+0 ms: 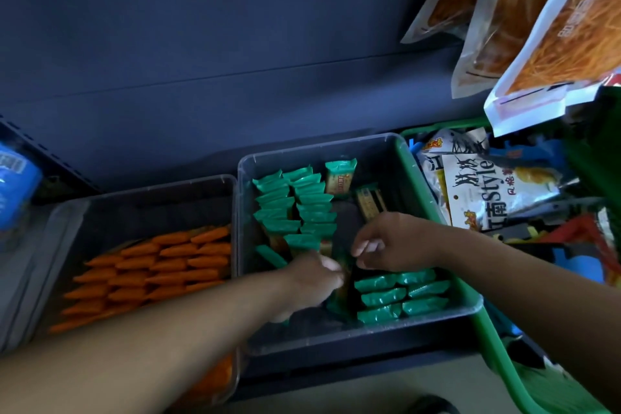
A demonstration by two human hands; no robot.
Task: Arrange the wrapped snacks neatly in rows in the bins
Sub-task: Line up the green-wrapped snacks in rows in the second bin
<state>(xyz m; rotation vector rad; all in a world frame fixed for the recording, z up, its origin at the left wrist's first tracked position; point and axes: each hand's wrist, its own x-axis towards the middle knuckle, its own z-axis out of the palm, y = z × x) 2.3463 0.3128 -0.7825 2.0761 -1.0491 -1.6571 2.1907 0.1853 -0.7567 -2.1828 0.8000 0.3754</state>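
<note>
My left hand point(314, 275) is curled round a green-wrapped snack point(337, 296) in the middle of the clear bin point(336, 144), between the back-left rows point(295, 208) and the front-right rows point(400, 296). My right hand point(386, 245) is just beside it with its fingers bent; I cannot tell whether it pinches anything. The risk, I judge, is a wrist brushing those rows and toppling them, or the slick wrapper slipping and landing crooked.

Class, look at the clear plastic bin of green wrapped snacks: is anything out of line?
Yes. At the far end, one green-and-yellow wrapped snack faces up, and a yellow packet lies slanted, outside the rows.
</note>
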